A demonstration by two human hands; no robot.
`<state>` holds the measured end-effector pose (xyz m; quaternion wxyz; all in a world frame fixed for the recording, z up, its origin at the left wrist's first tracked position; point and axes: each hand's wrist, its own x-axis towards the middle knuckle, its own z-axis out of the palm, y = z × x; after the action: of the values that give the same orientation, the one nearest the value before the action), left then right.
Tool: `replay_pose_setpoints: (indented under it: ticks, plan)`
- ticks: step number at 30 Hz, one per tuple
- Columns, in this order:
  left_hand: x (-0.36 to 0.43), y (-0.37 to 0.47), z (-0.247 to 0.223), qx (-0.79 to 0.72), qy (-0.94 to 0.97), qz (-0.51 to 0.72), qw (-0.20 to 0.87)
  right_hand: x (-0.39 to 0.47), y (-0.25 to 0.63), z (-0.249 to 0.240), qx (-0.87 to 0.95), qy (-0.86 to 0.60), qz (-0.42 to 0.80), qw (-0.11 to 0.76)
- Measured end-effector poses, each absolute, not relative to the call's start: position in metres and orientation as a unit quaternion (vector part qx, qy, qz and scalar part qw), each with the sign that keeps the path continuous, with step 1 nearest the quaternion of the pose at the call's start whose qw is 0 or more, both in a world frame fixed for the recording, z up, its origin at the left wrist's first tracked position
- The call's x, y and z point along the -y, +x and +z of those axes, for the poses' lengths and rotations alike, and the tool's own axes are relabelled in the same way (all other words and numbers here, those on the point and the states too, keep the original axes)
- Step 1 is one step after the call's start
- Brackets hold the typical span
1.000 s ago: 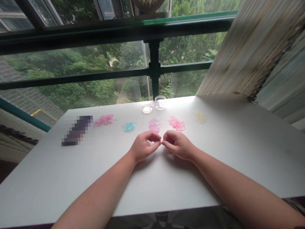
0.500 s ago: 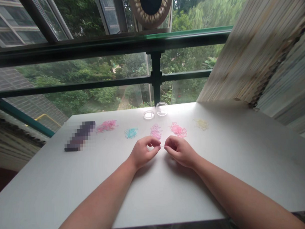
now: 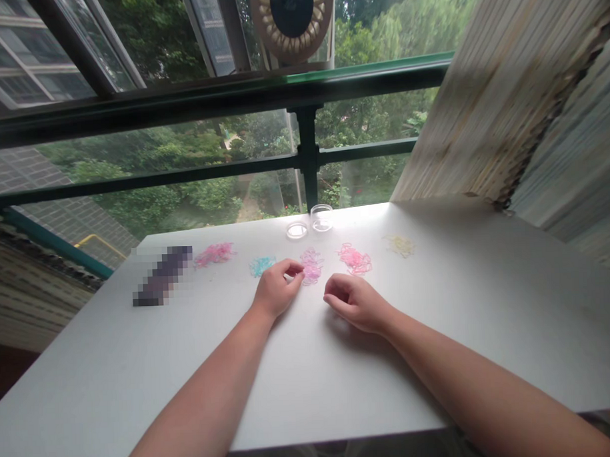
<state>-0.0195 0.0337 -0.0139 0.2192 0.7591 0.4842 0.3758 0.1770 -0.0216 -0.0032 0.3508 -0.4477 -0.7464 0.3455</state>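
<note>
My left hand [image 3: 277,287] reaches to the left edge of a small purple pile of thin loops, like little rubber bands [image 3: 313,267]. Its thumb and forefinger are pinched close together there; whatever lies between the tips is too small to make out. Just right of and nearer than that pile, my right hand [image 3: 360,304] rests low over the table with curled fingers and thumb closed; anything in its pinch is hidden. Beyond the right hand lies a coral-pink pile of loops [image 3: 355,259]. A blue pile [image 3: 261,266] is partly behind my left hand.
On the white table [image 3: 290,389] are also a pink pile [image 3: 214,254] at left and a pale yellow pile [image 3: 402,246] at right. A clear round container [image 3: 322,218] and its lid [image 3: 297,231] stand at the back. A blurred dark object [image 3: 162,277] lies far left.
My left hand has parted from my right hand, moving left and away from me to the purple pile. The right hand stays almost in place. The view has tilted slightly.
</note>
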Motion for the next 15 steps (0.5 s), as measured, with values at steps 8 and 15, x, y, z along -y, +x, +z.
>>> replay_pose_setpoints:
  ticks: [8,15]
  plan:
    - [-0.0372,-0.0117,-0.0145,-0.478,0.779,0.354,0.199,0.0228,0.1763,-0.0009,0.755,-0.437,0.341,0.349]
    - [-0.0380,-0.0140,-0.0133,-0.476,0.802,0.332,0.144,0.0220,0.1770,-0.0015,0.757,-0.433,0.341,0.353]
